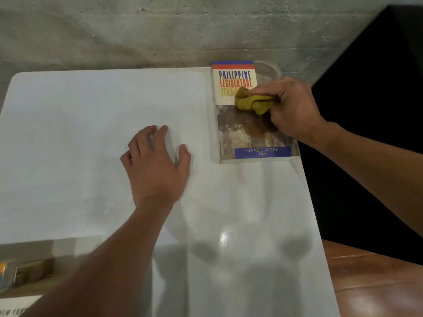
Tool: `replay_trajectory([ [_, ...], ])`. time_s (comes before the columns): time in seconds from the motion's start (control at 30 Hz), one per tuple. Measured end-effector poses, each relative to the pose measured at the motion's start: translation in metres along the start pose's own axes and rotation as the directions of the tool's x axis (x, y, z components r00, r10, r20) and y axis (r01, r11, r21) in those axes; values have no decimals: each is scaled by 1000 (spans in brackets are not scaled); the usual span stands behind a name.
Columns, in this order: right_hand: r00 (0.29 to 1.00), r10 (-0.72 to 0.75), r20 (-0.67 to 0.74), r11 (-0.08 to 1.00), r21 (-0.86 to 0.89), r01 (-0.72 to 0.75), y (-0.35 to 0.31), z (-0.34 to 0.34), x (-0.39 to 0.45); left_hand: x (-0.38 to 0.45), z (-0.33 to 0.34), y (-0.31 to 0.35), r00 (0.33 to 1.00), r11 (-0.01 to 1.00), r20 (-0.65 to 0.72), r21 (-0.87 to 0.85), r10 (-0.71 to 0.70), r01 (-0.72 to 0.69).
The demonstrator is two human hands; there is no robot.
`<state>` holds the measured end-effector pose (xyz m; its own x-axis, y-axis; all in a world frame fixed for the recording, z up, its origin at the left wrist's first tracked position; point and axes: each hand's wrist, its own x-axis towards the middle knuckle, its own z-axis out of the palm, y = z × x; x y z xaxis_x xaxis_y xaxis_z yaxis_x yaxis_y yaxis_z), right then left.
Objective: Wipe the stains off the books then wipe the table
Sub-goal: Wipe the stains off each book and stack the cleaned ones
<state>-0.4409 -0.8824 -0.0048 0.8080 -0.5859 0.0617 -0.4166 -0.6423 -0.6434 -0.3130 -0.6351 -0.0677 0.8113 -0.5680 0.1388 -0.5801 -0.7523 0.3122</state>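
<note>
A book (249,115) lies flat at the far right corner of the white table (91,133), its cover facing up. The title reads "Philippine Legislature" and a blue band near the bottom reads "Cesar P. Pobre"; the line after "100" is covered by a bunched mustard-yellow cloth (253,101). The right hand (288,108) grips that cloth, fingers curled round it, and presses it on the cover about midway up. A brownish patch shows on the cover just below the cloth, though it is hard to tell stain from the printed photograph there. The hand hides the book's right edge in the middle.

The left hand (155,161) rests on the bare tabletop, fingers spread and relaxed, holding nothing, well apart from the book.

At the lower left corner, a blurred stack of books (25,277) is cut off by the frame edge and partly hidden by the left forearm; only fragments of lettering show. A rough concrete wall (160,30) stands behind the table, and a wooden floor (377,282) shows at the lower right.
</note>
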Motion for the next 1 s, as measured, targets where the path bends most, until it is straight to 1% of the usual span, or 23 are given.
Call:
replay_trajectory([
  [0.03,1000,24,5,1000,3,-24,-2,-1,-5,-1,0,0,1000,1000,-2,-1,2,-2],
  [0.1,996,82,39,994,64,-85,-6,-5,-8,-2,-1,0,1000,1000,-5,-1,1,-1],
  [0.17,994,88,71,974,203,-100,-9,-8,-1,-2,-2,0,1000,1000,-4,2,-2,2],
  [0.23,998,57,1,963,264,-56,-7,-7,13,-2,-3,-3,1000,1000,-1,-1,-4,4],
  [0.3,997,35,-66,977,212,-21,-4,-1,30,-2,-4,-6,1000,1000,2,-9,-9,9],
  [0.37,992,79,-100,992,103,-69,-1,5,49,-1,-4,-8,1000,1000,5,-14,-16,16],
  [0.43,985,116,-130,993,44,-111,0,9,67,0,-5,-8,1000,1000,6,-19,-20,20],
  [0.5,985,120,-123,993,27,-118,-1,13,82,1,-4,-7,1000,1000,9,-17,-20,20],
  [0.63,989,133,-65,991,-19,-135,-7,16,95,5,-2,-6,1000,1000,18,-18,-19,19],
  [0.83,996,62,-62,991,-116,-68,-9,20,102,7,-1,-2,1000,1000,27,-13,-13,13],
  [0.9,996,61,-60,991,-116,-67,-10,27,107,7,-2,-2,999,1000,29,-11,-18,18],
  [1.0,997,54,-60,983,-171,-64,-16,31,110,6,-2,-2,999,1000,34,1,-17,17],
])
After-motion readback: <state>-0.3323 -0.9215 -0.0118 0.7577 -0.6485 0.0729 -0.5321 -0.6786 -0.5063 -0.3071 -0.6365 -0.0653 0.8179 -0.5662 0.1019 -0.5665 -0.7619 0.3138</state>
